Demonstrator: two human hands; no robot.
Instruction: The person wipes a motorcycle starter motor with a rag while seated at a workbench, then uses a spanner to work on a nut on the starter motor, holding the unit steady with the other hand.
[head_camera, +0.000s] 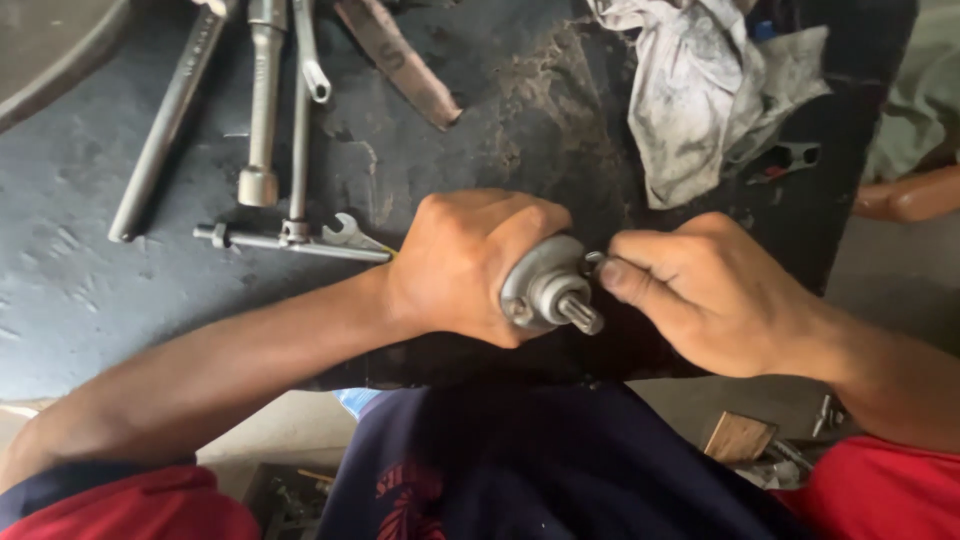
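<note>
— While the camera looked down at the dark workbench (90, 290), what lay farthest to the left of the small motor?

— A long steel bar (165, 125), then a socket wrench (263, 100) and a T-handle wrench (296, 150), with an open-ended spanner (350, 236) just beside its crossbar. All of them sat well apart from the motor, up and to its left.

— And the motor itself?

— The small grey starter motor (545, 285) was at the bench's near edge, its splined shaft pointing toward the camera. The left hand (465, 262) was clenched around its body from the left.

— The other hand?

— The right hand (715, 290) touched the motor's right side, thumb and fingers pinched on something small at the housing; I could not tell what. A dirty rag (700, 90) lay above and to the right of the motor.
</note>
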